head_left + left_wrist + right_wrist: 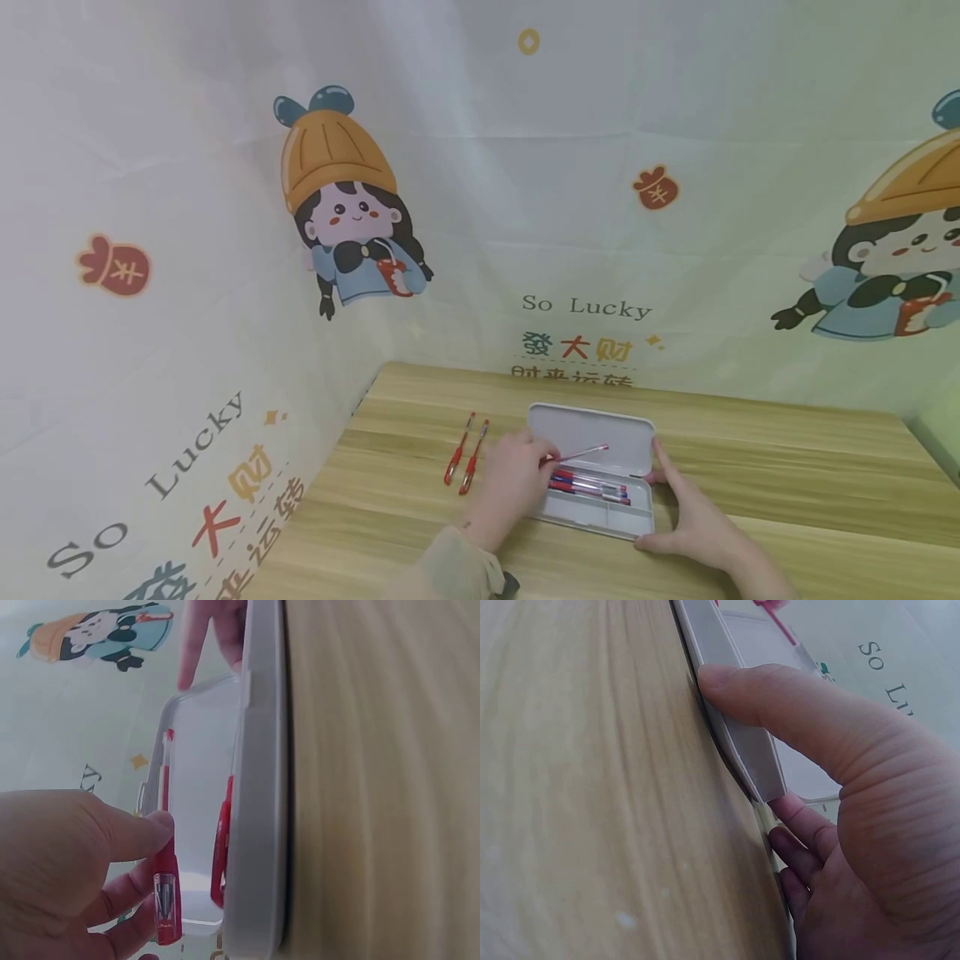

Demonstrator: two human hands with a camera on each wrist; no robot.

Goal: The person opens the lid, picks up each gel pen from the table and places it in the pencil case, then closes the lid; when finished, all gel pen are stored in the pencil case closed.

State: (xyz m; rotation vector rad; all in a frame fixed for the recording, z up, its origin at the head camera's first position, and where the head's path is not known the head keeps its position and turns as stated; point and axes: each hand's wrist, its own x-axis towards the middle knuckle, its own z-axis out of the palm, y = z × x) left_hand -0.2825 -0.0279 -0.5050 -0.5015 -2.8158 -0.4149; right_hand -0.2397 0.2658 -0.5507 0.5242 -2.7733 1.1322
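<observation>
My left hand (513, 477) pinches a red gel pen (166, 864) between thumb and fingers, above an opened white pencil case (588, 429). The pen's clear barrel points right, across the raised lid. Several pens (588, 485) with red and blue parts lie in the case's long back compartment, their left ends partly hidden by the left hand. My right hand (697, 521) grips the case's right end. Its thumb (742, 688) presses the front wall, and the other fingers reach round behind the end.
Two red pens (467, 457) lie side by side on the wooden table (787, 483), left of the case. Behind the table hangs a printed cloth (480, 208) with cartoon figures and lettering. A narrow front compartment (573, 508) of the case has a divider.
</observation>
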